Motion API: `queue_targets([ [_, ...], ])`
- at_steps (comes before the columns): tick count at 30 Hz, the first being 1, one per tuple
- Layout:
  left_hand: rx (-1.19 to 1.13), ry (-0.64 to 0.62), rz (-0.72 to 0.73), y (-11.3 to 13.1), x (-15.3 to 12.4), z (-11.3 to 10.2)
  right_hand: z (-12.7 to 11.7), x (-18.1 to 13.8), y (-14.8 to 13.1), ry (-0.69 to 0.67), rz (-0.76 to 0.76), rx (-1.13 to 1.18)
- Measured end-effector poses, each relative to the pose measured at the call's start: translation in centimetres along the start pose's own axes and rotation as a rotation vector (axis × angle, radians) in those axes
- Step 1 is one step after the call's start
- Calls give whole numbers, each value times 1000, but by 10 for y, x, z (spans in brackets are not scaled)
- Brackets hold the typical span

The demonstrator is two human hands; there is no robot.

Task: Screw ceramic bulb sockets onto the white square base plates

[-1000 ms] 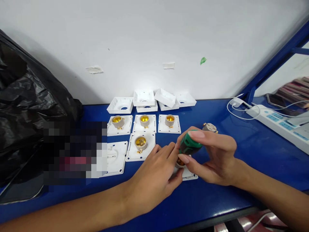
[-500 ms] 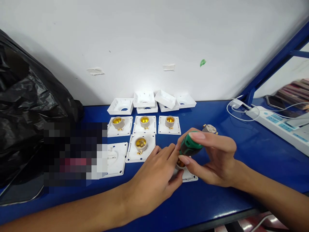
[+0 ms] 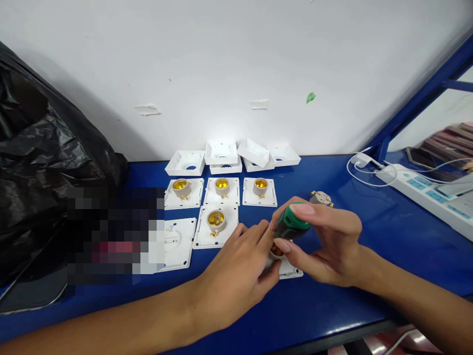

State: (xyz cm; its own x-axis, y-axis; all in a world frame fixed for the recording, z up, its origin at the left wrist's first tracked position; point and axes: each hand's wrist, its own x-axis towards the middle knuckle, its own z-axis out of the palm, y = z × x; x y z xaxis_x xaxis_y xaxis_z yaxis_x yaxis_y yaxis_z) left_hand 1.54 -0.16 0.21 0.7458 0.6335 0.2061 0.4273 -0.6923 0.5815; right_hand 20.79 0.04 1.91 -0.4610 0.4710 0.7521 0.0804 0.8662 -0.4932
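My right hand [image 3: 328, 241] grips a screwdriver by its green and black handle [image 3: 291, 222], with thumb and fingers around it. The tool points down into a lamp socket [image 3: 276, 250] with a brassy inside; its tip is hidden. That socket sits on a square white base plate [image 3: 291, 270], mostly covered by my hands. My left hand [image 3: 236, 268] is closed around the socket's side, thumb at the near edge. Just left lies another plate with a socket [image 3: 216, 221] on it. Beyond the right hand a loose socket [image 3: 321, 198] rests bottom up on the blue table.
Several plates with sockets [image 3: 260, 187] form a row behind, and white square covers [image 3: 221, 152] lean near the wall. A bare plate [image 3: 179, 251] lies at left beside a black plastic bag [image 3: 48, 148]. A power strip [image 3: 424, 190] with cables is at right.
Both hands and the screwdriver stay in almost the same place over the socket. The view shifts very slightly.
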Motion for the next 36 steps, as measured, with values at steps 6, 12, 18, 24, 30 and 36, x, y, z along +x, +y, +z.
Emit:
queue_targets([
  [6, -17, -5, -4, -1, 0, 0, 0, 0, -1, 13, 2, 8],
  [12, -23, -17, 4, -3, 0, 1, -1, -1, -3, -1, 35, 0],
  [18, -20, -24, 0, -2, 0, 1, -2, -2, -4, -10, 61, -16],
  [24, -37, -50, -14, -2, -1, 0, -1, -1, -5, -23, 48, -2],
  [30, -45, -53, -13, -2, 0, -1, 0, -1, -4, -34, 49, -1],
  [36, -49, -56, -7, -2, 0, 0, -1, 0, -5, -63, 44, -1],
])
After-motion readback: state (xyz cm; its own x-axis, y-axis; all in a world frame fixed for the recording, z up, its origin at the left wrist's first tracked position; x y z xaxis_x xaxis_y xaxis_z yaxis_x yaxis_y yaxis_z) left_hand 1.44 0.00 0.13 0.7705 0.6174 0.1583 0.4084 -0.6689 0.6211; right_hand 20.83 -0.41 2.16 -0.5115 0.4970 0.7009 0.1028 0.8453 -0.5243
